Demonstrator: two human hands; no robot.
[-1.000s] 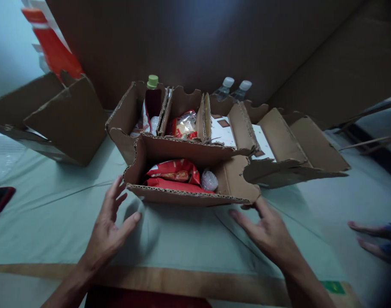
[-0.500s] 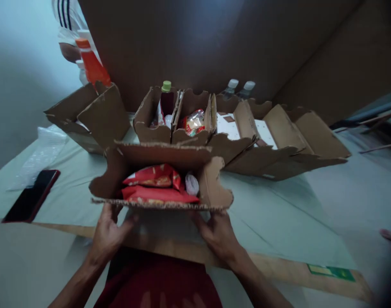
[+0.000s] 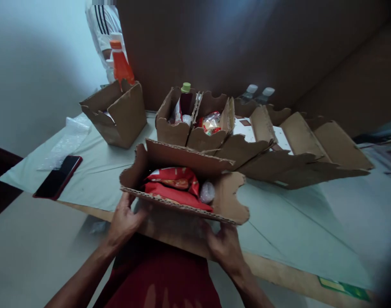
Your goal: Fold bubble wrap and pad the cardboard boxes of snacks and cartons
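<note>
I hold an open cardboard box [image 3: 227, 205] lifted off the table edge, close to my body. My left hand [image 3: 124, 220] grips its near left corner from below. My right hand [image 3: 225, 248] grips under its near right side. Both hands are closed on the box. Inside lie red snack packets [image 3: 172, 186] and a small clear wrapped item [image 3: 207, 192].
On the table [image 3: 294, 222] stand more open cardboard boxes: two [image 3: 195, 124] with a green-capped bottle [image 3: 185, 96] and snacks, empty ones [image 3: 310, 145] to the right, one [image 3: 118, 113] at the left. A phone [image 3: 57, 177] and bubble wrap [image 3: 67, 139] lie left. A person holds an orange bottle [image 3: 120, 64] behind.
My open hands closed on the near box, lifted it off the table and drew it toward me. The view swung left and back. The other person's hand at the right edge left the view.
</note>
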